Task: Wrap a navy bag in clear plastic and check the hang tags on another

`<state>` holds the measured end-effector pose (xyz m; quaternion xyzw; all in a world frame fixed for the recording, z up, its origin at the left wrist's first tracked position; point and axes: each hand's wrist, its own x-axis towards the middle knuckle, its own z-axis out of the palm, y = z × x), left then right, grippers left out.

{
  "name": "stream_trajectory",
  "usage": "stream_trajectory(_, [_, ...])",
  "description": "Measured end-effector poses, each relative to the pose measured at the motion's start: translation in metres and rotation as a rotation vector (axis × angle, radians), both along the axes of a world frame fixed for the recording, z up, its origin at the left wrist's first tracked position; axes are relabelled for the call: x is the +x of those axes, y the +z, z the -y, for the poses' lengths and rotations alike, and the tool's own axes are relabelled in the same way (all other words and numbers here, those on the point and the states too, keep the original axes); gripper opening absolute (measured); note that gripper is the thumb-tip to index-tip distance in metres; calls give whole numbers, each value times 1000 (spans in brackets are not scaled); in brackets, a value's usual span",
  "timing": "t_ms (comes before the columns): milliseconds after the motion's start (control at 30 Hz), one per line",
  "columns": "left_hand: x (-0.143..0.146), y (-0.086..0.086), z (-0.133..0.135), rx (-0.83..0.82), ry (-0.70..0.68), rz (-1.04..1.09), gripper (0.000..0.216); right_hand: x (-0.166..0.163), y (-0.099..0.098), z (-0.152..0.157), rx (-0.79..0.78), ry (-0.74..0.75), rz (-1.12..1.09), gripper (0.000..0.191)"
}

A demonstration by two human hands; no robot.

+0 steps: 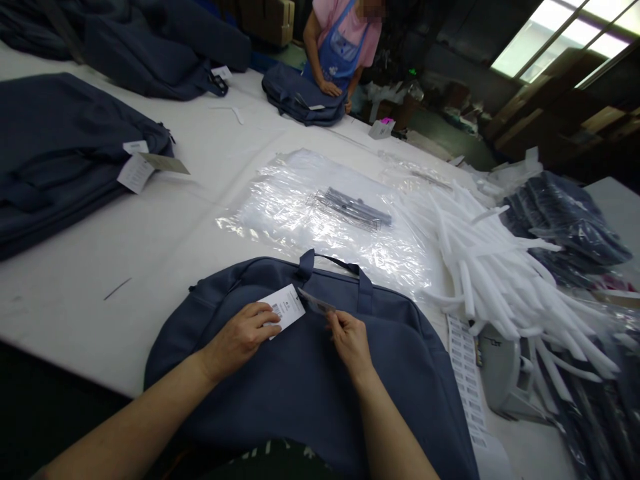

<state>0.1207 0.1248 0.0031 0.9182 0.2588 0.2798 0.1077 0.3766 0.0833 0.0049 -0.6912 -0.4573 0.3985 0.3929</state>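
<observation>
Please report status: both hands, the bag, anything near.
Left hand pinches white tag. Right hand pinches clear tag. Blue bag flat. Plastic sheets behind.

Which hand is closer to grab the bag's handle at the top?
Probably the right hand: it pinches a small tag just below the handle of the blue bag. The left hand holds the white tag, farther left.

Navy blue bag [300,387] under both hands; white barcoded tag [286,308] at the left hand's [243,337] fingertips; white foam tubes [500,280] right of the right hand [350,343]; clear glossy plastic [320,213] beyond
</observation>
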Motion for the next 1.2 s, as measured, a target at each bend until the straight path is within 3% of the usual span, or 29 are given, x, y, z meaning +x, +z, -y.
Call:
stream_trajectory(67, [0,0,1,1,-5,28,31,-1,0,-1,-67,-108,-111,38])
stream_trajectory(200, [1,2,2,8,-27,38,30,-8,0,-1,-161,-230,-467,37])
stream_trajectory(433, [-2,5,3,-17,-28,81,28,7,10,-6,-35,-253,-398,30])
stream_trajectory(533, [-2,5,4,-18,-33,65,28,13,23,-13,-62,-322,-472,42])
stream_trajectory(633, [3,7,11,2,22,60,29,-2,31,-7,-197,-384,-722,57])
stream_trajectory(733, [13,11,25,55,78,96,25,-37,28,13,-329,-333,-884,51])
stream_trajectory(933, [23,15,37,196,-77,133,20,-91,12,40,-330,-172,-664,49])
stream_trajectory(1100, [19,20,25,275,-145,70,19,-93,11,38,-242,-52,-555,44])
stream_trajectory(1200, [20,21,20,245,-162,45,15,-91,9,46,-162,-91,-584,46])
